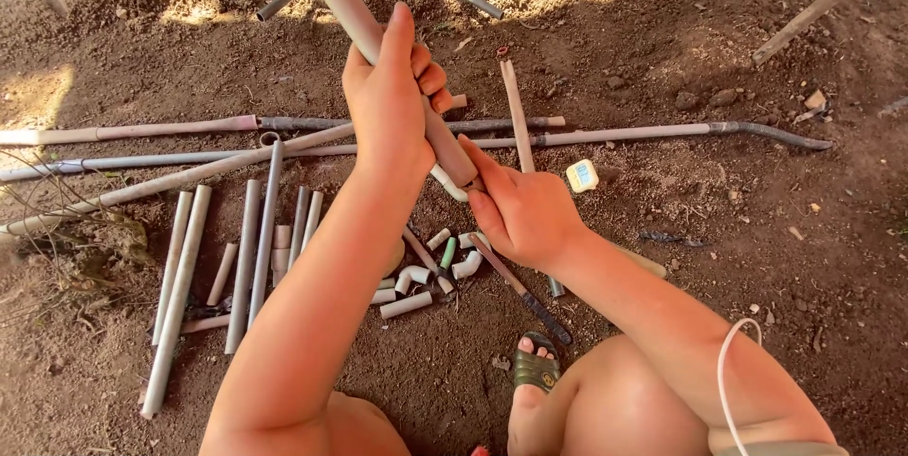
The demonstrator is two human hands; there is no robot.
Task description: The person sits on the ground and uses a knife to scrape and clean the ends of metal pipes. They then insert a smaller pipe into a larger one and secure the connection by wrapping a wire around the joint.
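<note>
My left hand (391, 96) grips a long dusty grey plastic pipe (348, 2) that slants up to the top of the view. My right hand (522, 212) holds the pipe's lower end, fingers closed around a small white fitting (448, 182) on its tip. Both hands are above a heap of short pipe pieces and white elbow fittings (416, 276) on the bare soil. What else the right palm holds is hidden.
Several cut pipes (248, 257) lie side by side at left. Long pipes (605, 136) run across the ground behind. A hacksaw (525, 293) lies by my sandalled foot (534, 371). A small yellow-and-white object (582, 175) sits to the right. A stick (823, 4) lies at top right.
</note>
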